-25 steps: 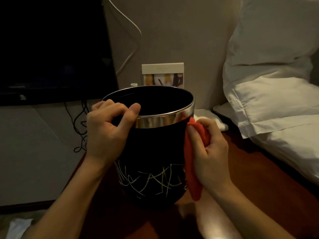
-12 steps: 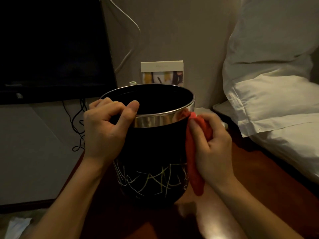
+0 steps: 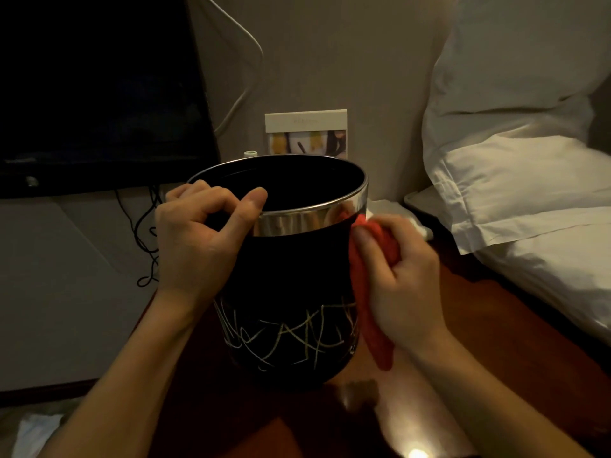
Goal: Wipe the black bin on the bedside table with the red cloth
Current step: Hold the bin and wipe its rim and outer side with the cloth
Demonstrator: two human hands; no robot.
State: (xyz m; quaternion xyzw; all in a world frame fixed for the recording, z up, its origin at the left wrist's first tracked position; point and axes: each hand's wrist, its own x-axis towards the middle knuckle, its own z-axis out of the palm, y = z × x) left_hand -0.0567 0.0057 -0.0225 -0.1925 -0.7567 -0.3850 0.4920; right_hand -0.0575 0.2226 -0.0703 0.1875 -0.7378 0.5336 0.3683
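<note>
A black bin (image 3: 291, 279) with a shiny metal rim band and pale scribble lines near its base stands upright on the dark red-brown bedside table (image 3: 496, 342). My left hand (image 3: 201, 239) grips the bin's left rim, thumb over the edge. My right hand (image 3: 400, 276) presses a red cloth (image 3: 367, 299) flat against the bin's right side, just under the metal band. The cloth hangs down below my palm toward the table.
A small card stand (image 3: 305, 133) leans at the wall behind the bin. White pillows (image 3: 522, 166) lie to the right. A dark screen (image 3: 96, 94) fills the upper left, with black cables (image 3: 145, 236) hanging beneath it. A white cable (image 3: 244, 61) runs up the wall.
My right hand and the red cloth have slid slightly upward along the bin's right side toward the metal band. My left hand keeps its hold on the rim.
</note>
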